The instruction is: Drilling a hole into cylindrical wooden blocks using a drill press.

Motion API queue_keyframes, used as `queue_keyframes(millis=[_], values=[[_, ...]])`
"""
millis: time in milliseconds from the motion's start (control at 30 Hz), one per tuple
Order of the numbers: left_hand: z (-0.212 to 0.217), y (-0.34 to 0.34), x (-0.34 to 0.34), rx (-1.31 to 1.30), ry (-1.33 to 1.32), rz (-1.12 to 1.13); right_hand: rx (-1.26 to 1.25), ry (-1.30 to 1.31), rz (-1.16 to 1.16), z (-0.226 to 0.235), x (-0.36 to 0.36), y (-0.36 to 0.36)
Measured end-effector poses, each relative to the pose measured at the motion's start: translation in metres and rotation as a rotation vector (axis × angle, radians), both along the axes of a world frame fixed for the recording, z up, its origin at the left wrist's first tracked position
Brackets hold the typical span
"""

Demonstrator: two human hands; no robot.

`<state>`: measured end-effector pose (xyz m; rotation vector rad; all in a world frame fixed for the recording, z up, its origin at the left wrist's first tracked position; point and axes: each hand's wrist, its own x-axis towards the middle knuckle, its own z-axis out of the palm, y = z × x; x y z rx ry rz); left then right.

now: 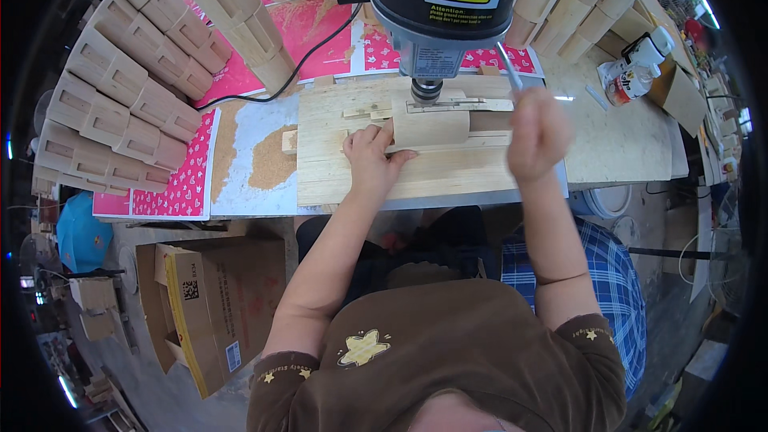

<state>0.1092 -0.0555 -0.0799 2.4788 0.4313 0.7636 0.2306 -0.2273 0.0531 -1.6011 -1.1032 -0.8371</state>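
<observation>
A rounded pale wooden block (436,126) lies on a wooden board (336,180), under the chuck (426,92) of a drill press (444,0). My left hand (372,152) presses against the block's left end, its thumb stretched along the near side. Thin wooden strips (366,113) lie beside those fingers, and some fingertips are hidden. To the right, my right hand (540,136) is closed round the drill press lever (509,66) and is smeared by motion. Whether the bit touches the wood is hard to see.
Stacks of slotted wooden blocks (120,112) stand at the left, with more stacks (564,4) at the back right. A black cable (308,56) crosses the pink patterned sheet (188,168). Sawdust (274,162) lies left of the board. A cardboard box (232,304) stands below the table.
</observation>
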Motion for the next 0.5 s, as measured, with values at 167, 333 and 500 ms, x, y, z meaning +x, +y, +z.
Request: queue_keyframes(millis=[167,333,500], values=[[0.003,0.001,-0.004,-0.023,-0.005,0.008,-0.089,0.196,-0.11,0.102,0.051,0.043],[-0.002,0.0,0.003,-0.027,0.015,-0.011,-0.162,0.38,0.009,0.103,0.087,0.051],[0.009,0.0,0.002,-0.094,0.009,-0.041,-0.159,0.316,-0.02,0.024,0.08,0.009]])
